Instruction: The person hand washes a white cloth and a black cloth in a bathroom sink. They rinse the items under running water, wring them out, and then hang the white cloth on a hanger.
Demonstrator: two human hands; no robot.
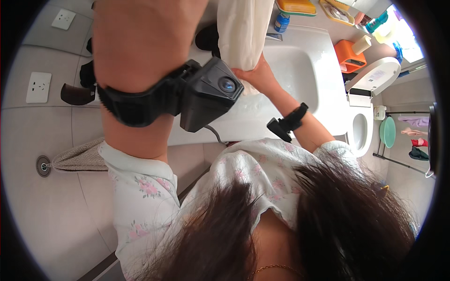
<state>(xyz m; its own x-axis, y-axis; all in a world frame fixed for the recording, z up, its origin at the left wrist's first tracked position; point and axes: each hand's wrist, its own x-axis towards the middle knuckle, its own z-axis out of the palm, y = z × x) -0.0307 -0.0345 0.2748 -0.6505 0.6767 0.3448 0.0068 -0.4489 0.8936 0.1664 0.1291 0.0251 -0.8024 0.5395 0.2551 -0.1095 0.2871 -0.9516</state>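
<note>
A length of off-white cloth (242,31) hangs from the top edge of the picture down over the white washbasin (295,70). My right hand (258,77) grips its lower part, thumb to the left, and a little cloth shows below the fingers. A black strap sits around my right forearm. My left forearm rises large and near on the left, wearing a black camera (212,95) on a strap. My left hand is out of view beyond the top edge. The faucet (274,36) is partly hidden by the cloth.
Behind the basin stand a blue jar (282,23), a yellow item on a tray (297,7) and an orange container (349,56). An open toilet (360,130) is at the right, near a drying rack with a green basin (387,132). A comb (77,94) and towel (79,158) hang left.
</note>
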